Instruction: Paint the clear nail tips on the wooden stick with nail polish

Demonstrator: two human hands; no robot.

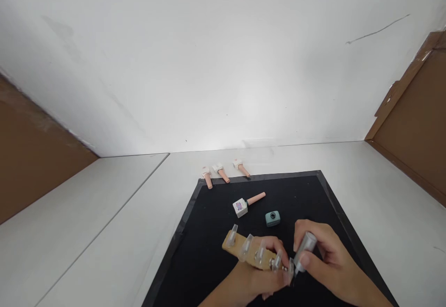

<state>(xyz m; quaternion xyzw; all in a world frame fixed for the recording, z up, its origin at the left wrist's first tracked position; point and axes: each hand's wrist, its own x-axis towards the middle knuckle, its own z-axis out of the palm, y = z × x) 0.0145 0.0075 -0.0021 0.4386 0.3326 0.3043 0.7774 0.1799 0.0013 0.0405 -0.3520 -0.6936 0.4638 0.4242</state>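
My left hand (259, 270) grips a tan wooden holder (240, 247) that carries several clear false nail tips, held low over the black mat (216, 232). My right hand (322, 256) is closed round a silver polish brush cap (302, 251), its tip down at the nail tip nearest the holder's right end. A small open teal polish bottle (272, 218) stands on the mat just beyond my hands. A white square bottle with a pink cap (247, 204) lies on its side farther back.
Three more pink-capped bottles (223, 173) lie in a row on the white table (104, 232) at the mat's far edge. A white wall rises behind, with brown cardboard panels (414, 126) at both sides.
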